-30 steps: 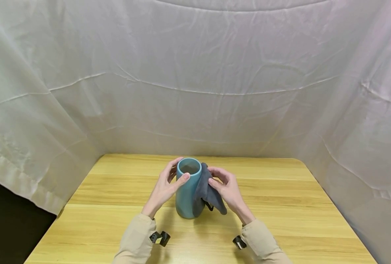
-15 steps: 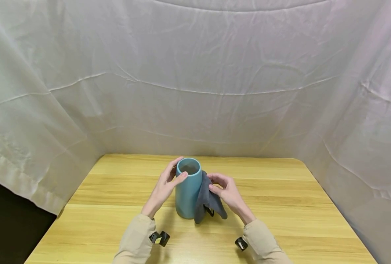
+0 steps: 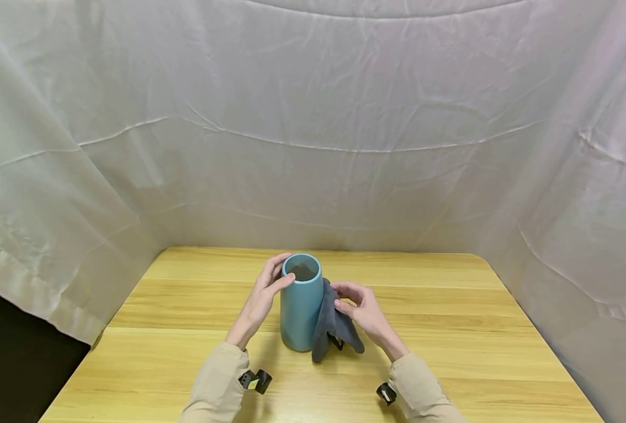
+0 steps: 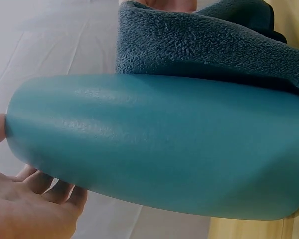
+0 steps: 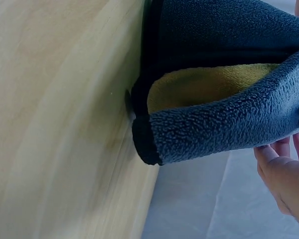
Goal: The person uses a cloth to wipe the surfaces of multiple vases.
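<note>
A tall blue vase (image 3: 298,320) stands upright on the wooden table, its round mouth facing up. My left hand (image 3: 260,296) grips it near the top, thumb at the near rim and fingers round the left side; the left wrist view shows those fingers touching the vase (image 4: 154,144). Against the vase's right side hangs a dark grey plush cloth (image 3: 328,323), pinched near its top by my right hand (image 3: 362,308). In the right wrist view, the folded cloth (image 5: 214,132) has a black edge and a yellowish inner side. Some right fingers are hidden behind it.
The light wooden table (image 3: 450,341) extends to both sides of the vase. A pale hanging curtain (image 3: 313,147) encloses the back and sides. Small black wrist cameras stick out from both beige sleeves (image 3: 217,376).
My right hand and the cloth have slid slightly down the vase's right side, and the cloth covers less of its front. My left thumb has shifted left along the rim.
</note>
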{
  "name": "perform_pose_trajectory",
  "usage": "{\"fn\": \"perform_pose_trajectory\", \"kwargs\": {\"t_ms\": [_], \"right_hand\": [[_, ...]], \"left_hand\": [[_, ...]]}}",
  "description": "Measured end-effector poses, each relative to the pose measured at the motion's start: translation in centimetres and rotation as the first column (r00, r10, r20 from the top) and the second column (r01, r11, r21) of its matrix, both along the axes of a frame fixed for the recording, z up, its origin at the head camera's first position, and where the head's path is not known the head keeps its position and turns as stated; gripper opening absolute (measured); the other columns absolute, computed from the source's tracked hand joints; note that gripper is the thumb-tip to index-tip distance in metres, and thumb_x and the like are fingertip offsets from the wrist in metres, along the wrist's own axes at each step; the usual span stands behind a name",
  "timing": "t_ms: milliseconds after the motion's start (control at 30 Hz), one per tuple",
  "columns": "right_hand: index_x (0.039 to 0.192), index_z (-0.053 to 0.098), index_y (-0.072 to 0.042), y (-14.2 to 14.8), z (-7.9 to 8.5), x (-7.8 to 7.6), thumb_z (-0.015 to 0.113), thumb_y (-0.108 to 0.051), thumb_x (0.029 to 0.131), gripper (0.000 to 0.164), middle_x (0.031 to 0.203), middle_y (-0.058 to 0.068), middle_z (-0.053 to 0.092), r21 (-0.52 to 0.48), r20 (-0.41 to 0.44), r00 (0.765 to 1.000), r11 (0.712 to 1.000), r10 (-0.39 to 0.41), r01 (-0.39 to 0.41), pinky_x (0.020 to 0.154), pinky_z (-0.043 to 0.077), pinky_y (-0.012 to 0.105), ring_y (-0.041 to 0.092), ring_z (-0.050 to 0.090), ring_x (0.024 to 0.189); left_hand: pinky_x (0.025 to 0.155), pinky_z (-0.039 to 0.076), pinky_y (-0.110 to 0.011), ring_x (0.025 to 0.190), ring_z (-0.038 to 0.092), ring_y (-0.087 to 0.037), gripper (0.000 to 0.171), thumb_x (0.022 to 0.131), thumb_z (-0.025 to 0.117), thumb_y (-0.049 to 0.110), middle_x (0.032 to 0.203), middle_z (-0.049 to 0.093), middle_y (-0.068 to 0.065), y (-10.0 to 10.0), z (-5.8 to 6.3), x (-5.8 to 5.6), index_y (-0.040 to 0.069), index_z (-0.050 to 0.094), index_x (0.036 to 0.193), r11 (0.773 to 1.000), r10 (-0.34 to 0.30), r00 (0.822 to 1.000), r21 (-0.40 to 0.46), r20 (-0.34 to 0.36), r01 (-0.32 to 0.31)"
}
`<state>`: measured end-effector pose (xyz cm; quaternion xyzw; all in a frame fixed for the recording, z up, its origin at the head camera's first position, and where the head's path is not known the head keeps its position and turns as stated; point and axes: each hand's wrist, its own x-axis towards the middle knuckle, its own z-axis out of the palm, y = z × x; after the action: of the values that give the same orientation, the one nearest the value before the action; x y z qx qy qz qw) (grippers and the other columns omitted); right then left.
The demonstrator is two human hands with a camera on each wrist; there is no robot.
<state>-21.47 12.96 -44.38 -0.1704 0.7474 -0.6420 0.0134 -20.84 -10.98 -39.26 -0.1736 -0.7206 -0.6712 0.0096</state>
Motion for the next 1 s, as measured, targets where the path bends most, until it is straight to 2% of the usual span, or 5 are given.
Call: {"fn": "perform_pose_trajectory", "kwargs": {"t_ms": [233, 400, 567, 767, 1000], "right_hand": [[0.128, 0.061, 0.009, 0.0, 0.0, 0.0, 0.062, 0.005, 0.094, 0.034, 0.125, 0.031, 0.062, -0.004, 0.008, 1.0, 1.0, 0.004, -0.004, 0.09, 0.053, 0.016, 0.01, 0.061, 0.105], [0.128, 0.061, 0.01, 0.0, 0.0, 0.0, 0.062, 0.005, 0.094, 0.034, 0.125, 0.032, 0.062, -0.016, 0.002, 1.0, 1.0, 0.004, -0.004, 0.09, 0.054, 0.016, 0.009, 0.061, 0.104], [0.128, 0.06, 0.009, 0.1, 0.0, 0.1, 0.062, 0.003, 0.095, 0.034, 0.125, 0.032, 0.062, -0.018, -0.003, 1.0, 1.0, 0.014, -0.014, 0.09, 0.054, 0.017, 0.009, 0.062, 0.104], [0.128, 0.061, 0.009, 0.1, 0.0, 0.1, 0.063, 0.003, 0.095, 0.034, 0.125, 0.032, 0.062, -0.022, -0.012, 1.0, 1.0, 0.008, -0.009, 0.09, 0.054, 0.017, 0.008, 0.062, 0.103], [0.127, 0.062, 0.008, 0.1, -0.3, 0.0, 0.063, 0.004, 0.094, 0.034, 0.122, 0.024, 0.066, -0.009, -0.005, 1.0, 1.0, -0.024, 0.024, 0.091, 0.053, 0.018, 0.007, 0.062, 0.103]], "left_hand": [[0.121, 0.032, -0.056, 0.142, 0.043, -0.034, 0.047, 0.102, 0.054, 0.018, 0.146, 0.05, -0.019, 0.5, -0.2, 0.3, 0.006, 0.046, 0.147, 0.995, 0.087, 0.991, -0.033, -0.103, -0.091], [0.114, 0.036, -0.06, 0.13, 0.045, -0.028, 0.059, 0.093, 0.071, 0.033, 0.14, 0.047, -0.01, 1.5, -0.4, 1.0, 0.016, 0.05, 0.145, 0.958, 0.221, 0.961, -0.148, -0.164, -0.245], [0.111, 0.039, -0.055, 0.124, 0.046, -0.023, 0.068, 0.081, 0.084, 0.037, 0.135, 0.047, -0.006, 2.2, -0.4, 1.3, 0.023, 0.053, 0.14, 0.932, 0.286, 0.937, -0.168, -0.201, -0.321], [0.111, 0.042, -0.054, 0.123, 0.052, -0.026, 0.069, 0.081, 0.084, 0.032, 0.133, 0.053, -0.008, 2.3, -0.4, 1.4, 0.019, 0.053, 0.141, 0.928, 0.312, 0.921, -0.135, -0.233, -0.348], [0.112, 0.045, -0.052, 0.123, 0.059, -0.033, 0.065, 0.085, 0.081, 0.019, 0.132, 0.063, -0.013, 1.6, -0.7, 1.1, 0.007, 0.051, 0.141, 0.964, 0.237, 0.939, -0.061, -0.249, -0.26]]}}
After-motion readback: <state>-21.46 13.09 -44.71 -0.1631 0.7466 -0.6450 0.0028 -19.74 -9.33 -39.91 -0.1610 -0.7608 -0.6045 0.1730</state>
